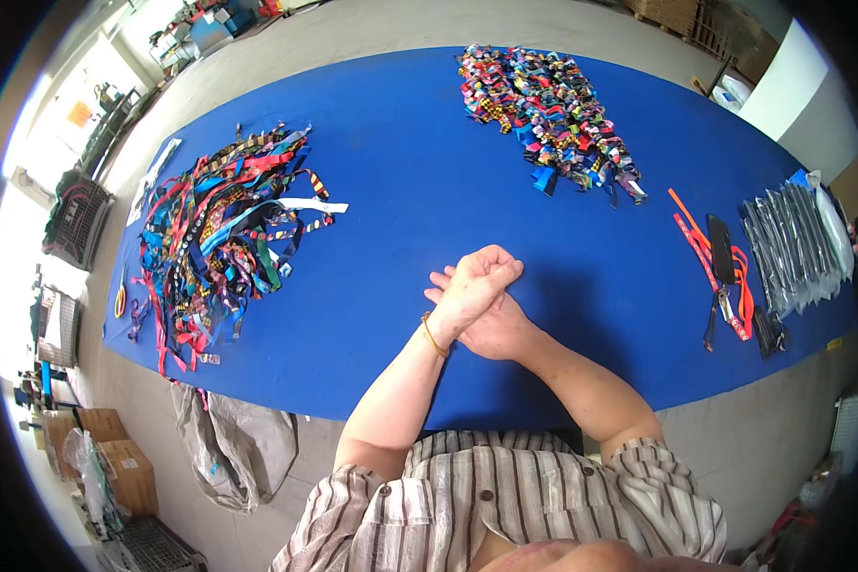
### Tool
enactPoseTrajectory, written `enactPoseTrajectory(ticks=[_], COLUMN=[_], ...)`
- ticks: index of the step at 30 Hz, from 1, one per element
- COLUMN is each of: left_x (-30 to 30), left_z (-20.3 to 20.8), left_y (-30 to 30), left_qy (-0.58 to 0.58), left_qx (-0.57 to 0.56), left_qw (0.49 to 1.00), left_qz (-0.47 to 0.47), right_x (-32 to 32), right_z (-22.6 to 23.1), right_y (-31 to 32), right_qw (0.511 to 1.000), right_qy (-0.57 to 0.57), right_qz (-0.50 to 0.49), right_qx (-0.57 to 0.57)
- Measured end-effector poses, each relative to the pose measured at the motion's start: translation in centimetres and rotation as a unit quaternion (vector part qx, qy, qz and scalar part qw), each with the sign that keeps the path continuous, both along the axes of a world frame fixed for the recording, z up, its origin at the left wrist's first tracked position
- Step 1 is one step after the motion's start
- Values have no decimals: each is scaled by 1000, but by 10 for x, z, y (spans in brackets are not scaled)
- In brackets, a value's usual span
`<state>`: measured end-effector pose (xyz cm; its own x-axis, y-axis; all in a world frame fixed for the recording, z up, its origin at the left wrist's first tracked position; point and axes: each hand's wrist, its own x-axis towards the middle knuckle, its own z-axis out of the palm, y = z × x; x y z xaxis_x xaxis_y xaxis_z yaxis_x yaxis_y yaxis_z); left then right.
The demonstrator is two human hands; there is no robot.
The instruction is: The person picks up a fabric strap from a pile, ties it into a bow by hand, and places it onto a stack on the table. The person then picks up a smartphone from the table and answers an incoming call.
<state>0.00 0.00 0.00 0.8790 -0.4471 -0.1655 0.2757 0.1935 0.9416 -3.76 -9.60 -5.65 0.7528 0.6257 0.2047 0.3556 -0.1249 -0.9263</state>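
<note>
- The left hand is curling into a loose fist and crossing over the right hand; the two are touching above the near part of the bench.
- The right hand is lying beneath the left wrist, its fingertips showing on the far side; how firmly it is gripping, I cannot tell, since the left hand is hiding its middle.
- A yellowish bracelet is circling the left wrist.
- A loose heap of patterned straps is spreading over the left part of the bench, well apart from the hands, with a white strip sticking out toward the middle.
- A tighter pile of folded straps is sitting beyond the hands, toward the far right edge, in many mixed colours.
- A small yellow loop is lying near the left edge, just beside the heap.
- An orange strap is lying to the right, beside a black pouch.
- Dark goods in clear plastic packs are lining up in a row at the far right.
- A grey sack is hanging below the bench's near left edge, and cardboard boxes are standing farther left.
- The person is wearing a striped shirt.
</note>
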Motion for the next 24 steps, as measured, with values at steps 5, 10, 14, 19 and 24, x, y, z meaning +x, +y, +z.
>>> enactPoseTrajectory(ticks=[5,10,14,19,24], left_x=[0,-1,-1,0,15], left_z=[-3,-1,2,-5,-5], left_y=[-2,-1,-2,3,11], left_qy=[1,-13,-19,-10,-62], left_qx=[-16,-7,8,-7,49], left_qw=[1000,1000,1000,1000,996], left_qz=[-8,-5,2,26,51], right_x=[4,5,5,4,4], right_z=[-23,-21,-12,0,53], right_y=[0,2,2,6,7], right_qw=[825,697,979,997,934], right_qy=[400,495,152,-4,-142], right_qz=[55,84,18,-23,-24], right_qx=[395,511,136,-68,-326])
